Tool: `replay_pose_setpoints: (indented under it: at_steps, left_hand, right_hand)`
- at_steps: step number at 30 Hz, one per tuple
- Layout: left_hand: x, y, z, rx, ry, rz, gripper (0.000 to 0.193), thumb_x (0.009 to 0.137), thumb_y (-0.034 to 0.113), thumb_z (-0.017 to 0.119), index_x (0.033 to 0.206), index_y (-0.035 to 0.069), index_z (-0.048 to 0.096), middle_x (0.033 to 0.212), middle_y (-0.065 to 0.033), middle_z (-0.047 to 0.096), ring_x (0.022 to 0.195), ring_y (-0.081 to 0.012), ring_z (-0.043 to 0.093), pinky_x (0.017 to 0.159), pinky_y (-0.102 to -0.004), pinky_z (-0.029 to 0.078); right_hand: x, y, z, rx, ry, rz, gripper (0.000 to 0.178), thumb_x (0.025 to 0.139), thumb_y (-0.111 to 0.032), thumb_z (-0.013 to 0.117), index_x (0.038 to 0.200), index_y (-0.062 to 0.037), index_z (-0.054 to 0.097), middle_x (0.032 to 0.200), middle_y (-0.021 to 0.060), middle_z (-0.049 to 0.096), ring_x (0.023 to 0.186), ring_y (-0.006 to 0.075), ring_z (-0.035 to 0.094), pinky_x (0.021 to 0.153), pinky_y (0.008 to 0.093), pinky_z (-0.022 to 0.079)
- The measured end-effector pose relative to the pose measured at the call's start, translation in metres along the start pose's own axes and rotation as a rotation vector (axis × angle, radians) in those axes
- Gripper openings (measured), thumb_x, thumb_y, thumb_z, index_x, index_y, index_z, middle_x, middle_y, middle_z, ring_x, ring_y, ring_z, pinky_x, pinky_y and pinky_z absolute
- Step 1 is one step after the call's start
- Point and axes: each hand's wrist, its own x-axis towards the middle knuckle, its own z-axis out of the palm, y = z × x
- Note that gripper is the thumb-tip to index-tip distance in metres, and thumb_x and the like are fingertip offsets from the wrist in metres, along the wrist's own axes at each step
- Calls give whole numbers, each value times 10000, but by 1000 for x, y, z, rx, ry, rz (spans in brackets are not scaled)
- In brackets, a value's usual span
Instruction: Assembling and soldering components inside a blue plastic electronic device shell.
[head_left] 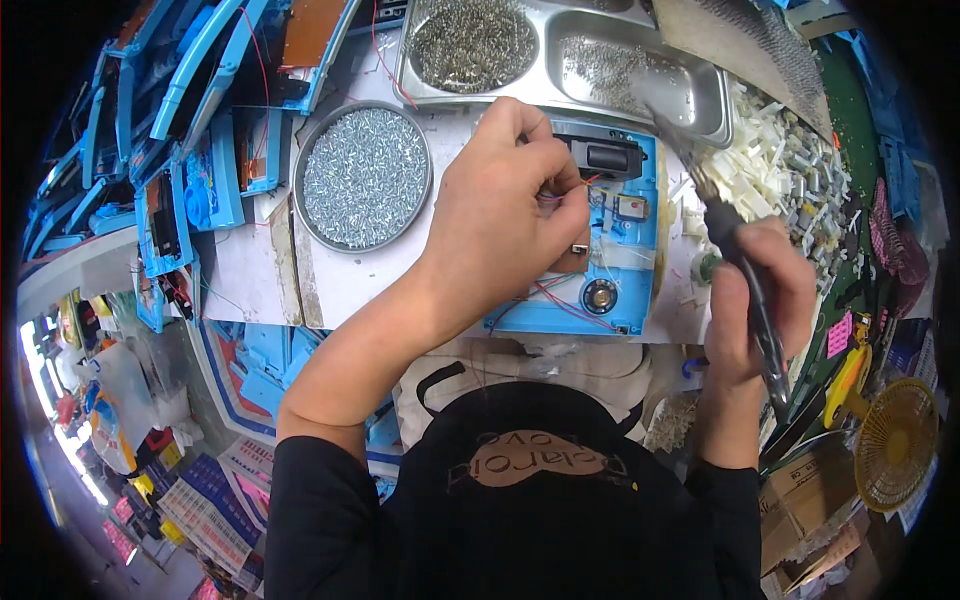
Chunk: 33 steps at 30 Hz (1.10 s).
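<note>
Lettering [590, 460] across tan patch [540, 466] on black shirt [540, 545]; dark print [803, 470] on cardboard box [800, 510].

Dish [298, 185] left of casing [622, 263]

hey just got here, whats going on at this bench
A person is working on an open blue casing. The left hand is over it; what it pinches is hard to tell. The right hand grips a dark pen-shaped tool, held to the casing's right. Small silver screws fill a round dish on the left.
</note>
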Motion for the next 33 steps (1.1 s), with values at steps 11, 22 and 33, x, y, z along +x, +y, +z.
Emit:
replay_pose_setpoints:
  at_steps: [11, 22, 33]
  left_hand:
    - [-2, -4, 1, 48, 2, 20, 85, 804, 14, 729, 814, -37, 662, 960, -65, 526, 712, -100, 577, 597, -237, 479]
    - [-2, -5, 2, 74, 5, 19, 79, 805, 6, 724, 827, -28, 655, 957, -59, 537, 716, -100, 593, 603, -240, 490]
    - [-1, -5, 2, 90, 18, 41, 94, 787, 7, 736, 818, -23, 653, 919, -63, 546, 709, -120, 596, 602, -252, 491]
  right_hand:
    - [-7, 0, -9, -76, -194, -80, 284, 799, -33, 767, 1055, -12, 646, 713, 91, 646, 598, 213, 563, 555, 309, 433]
    - [-5, 5, 1, -69, -172, -103, 249, 796, -34, 768, 1022, -15, 668, 689, 73, 630, 579, 197, 540, 539, 303, 414]
    - [-4, 6, 1, -69, -171, -123, 249, 780, -25, 769, 1011, -11, 677, 674, 69, 612, 567, 202, 530, 533, 304, 406]
